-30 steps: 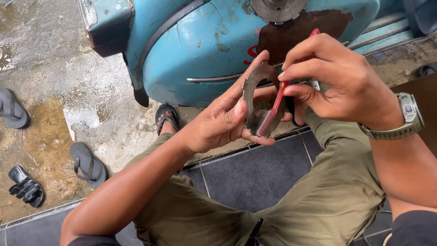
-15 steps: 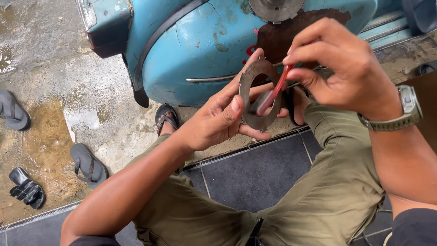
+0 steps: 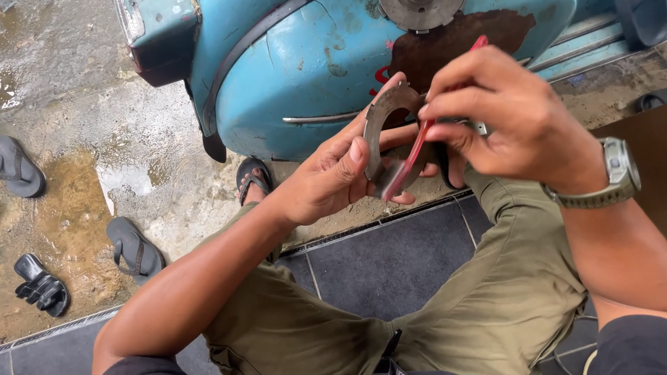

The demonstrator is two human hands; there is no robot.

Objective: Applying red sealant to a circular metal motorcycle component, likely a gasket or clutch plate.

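The left hand [image 3: 326, 177] holds a grey metal ring plate [image 3: 382, 128] upright. The right hand [image 3: 511, 121] pinches a red-handled tool [image 3: 410, 156] through its opening, before a blue scooter body [image 3: 313, 62]. Sandals [image 3: 135, 246] lie on the wet floor [image 3: 69, 83].

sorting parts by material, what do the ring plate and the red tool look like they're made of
Ring plate: likely bare steel, going by its dull grey matte face, thin flat edge and notched rim. Red tool: a slim strip with a glossy red surface, perhaps plastic or painted metal; the view cannot settle which. The left hand holds the plate, the right hand the tool.
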